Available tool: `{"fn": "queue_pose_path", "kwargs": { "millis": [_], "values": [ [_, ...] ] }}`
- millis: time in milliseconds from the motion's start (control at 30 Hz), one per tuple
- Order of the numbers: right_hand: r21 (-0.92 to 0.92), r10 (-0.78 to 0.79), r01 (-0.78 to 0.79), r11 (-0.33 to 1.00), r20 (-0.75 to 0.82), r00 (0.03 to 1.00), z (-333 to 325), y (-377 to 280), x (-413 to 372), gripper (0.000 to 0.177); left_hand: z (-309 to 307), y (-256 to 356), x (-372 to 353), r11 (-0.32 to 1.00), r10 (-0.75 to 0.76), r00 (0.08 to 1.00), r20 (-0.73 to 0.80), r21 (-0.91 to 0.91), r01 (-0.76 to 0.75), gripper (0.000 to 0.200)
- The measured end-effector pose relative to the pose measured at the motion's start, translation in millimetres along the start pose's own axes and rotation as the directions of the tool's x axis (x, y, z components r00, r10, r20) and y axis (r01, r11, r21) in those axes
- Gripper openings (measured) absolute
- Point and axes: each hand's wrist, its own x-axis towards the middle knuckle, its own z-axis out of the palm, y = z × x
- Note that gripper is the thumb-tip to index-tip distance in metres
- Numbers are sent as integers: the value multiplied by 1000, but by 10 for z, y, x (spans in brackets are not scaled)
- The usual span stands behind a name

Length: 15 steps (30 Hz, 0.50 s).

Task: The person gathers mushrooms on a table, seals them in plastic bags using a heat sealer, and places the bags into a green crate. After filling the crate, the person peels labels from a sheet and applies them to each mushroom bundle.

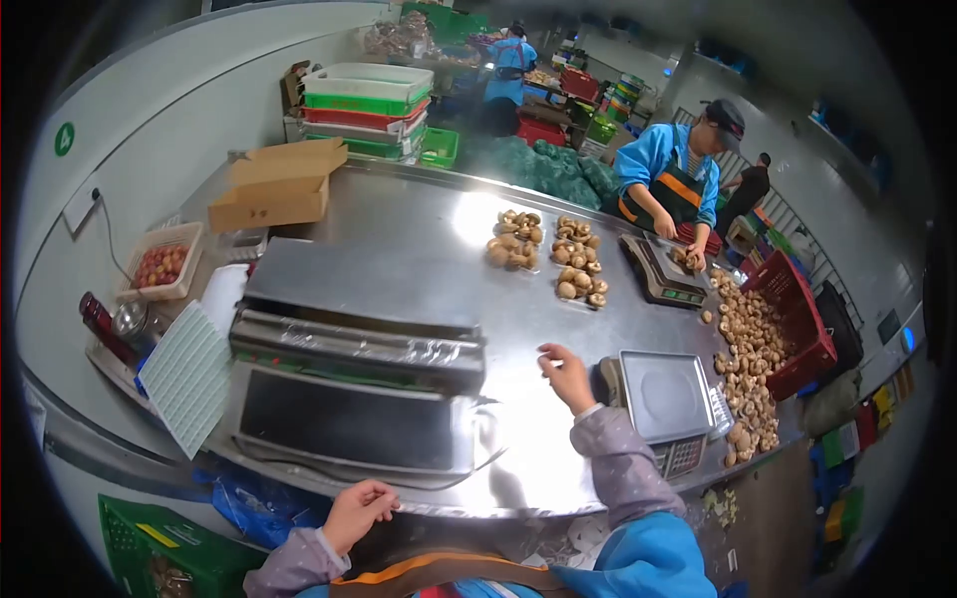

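Note:
My left hand (361, 512) hangs at the table's near edge, in front of the wrapping machine (354, 419), its fingers curled loosely and what they hold, if anything, too small to tell. Over the steel table (399, 219) is my right hand (567, 376), fingers apart and holding nothing, just left of a scale (663, 397) with a bare plate. Packs of brown mushrooms (576, 261) stand in two rows farther back. Loose mushrooms (753, 349) lie heaped at the right, partly spilling from a tipped red crate (797, 319).
Across the table a co-worker (678, 169) handles mushrooms on a second scale (663, 269). A cardboard box (274, 184), stacked trays (367, 90) and a basket of red produce (161, 261) stand at the left and back. A green crate (164, 548) is below left.

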Motion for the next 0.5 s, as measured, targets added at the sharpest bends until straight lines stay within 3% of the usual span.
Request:
{"fn": "queue_pose_path", "kwargs": {
  "millis": [67,133,167,200,267,300,333,400,467,500],
  "values": [
    [-106,-48,44,993,-36,998,-449,318,527,34,378,241,458,986,-11,997,-74,165,23,12],
    [-224,-37,15,975,-94,995,-763,583,1024,40,615,273,915,872,164,977,-137,482,-79,15],
    [-297,-76,41,954,-109,991,-868,784,1287,41,706,238,1111,713,393,909,-142,671,-204,14],
    [-368,-114,64,928,-118,986,-943,941,1534,41,750,183,1271,710,392,908,-149,676,-196,14],
    [-360,-49,5,933,-112,992,-986,1203,1961,42,742,39,1524,322,595,803,38,904,-281,13],
    [-402,28,-87,912,-149,988,-976,1323,2191,42,800,-17,1594,234,693,718,63,923,-306,12],
    [-439,104,-181,880,-194,976,-969,1473,2430,43,786,-141,1654,53,751,643,150,957,-286,14],
    [-463,72,-144,874,-169,983,-937,1800,2865,42,788,-113,1643,17,673,717,179,966,-257,15],
    [-485,78,-165,859,-194,978,-883,1835,3115,41,878,23,1594,-87,641,732,230,970,-228,16],
    [-498,34,-132,857,-202,979,-837,1925,3223,40,908,72,1624,-66,630,744,222,970,-234,18]
  ]
}}
